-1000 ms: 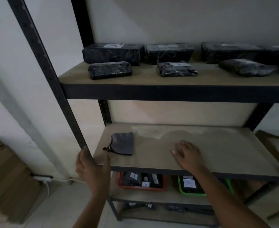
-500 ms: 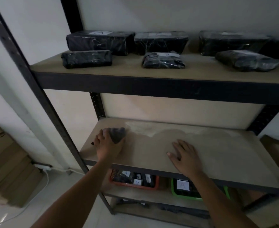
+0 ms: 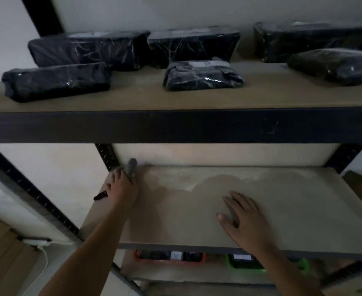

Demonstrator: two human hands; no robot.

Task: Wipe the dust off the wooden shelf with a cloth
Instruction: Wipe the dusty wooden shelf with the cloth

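Two hands on the dusty wooden shelf [image 3: 282, 201], six wrapped parcels on the board above.

Below the shelf's front edge sit two bins, one red bin [image 3: 171, 258] and one green bin [image 3: 267, 264], each with a white tag too small to read. On the shelf, the right hand [image 3: 243, 217] lies flat with fingers spread, nothing in it, bare board all around. At the shelf's far left corner the left hand [image 3: 122, 186] grips one grey cloth [image 3: 131, 168] against the wall. Above the shelf, six black parcels [image 3: 56, 81]; labels illegible.
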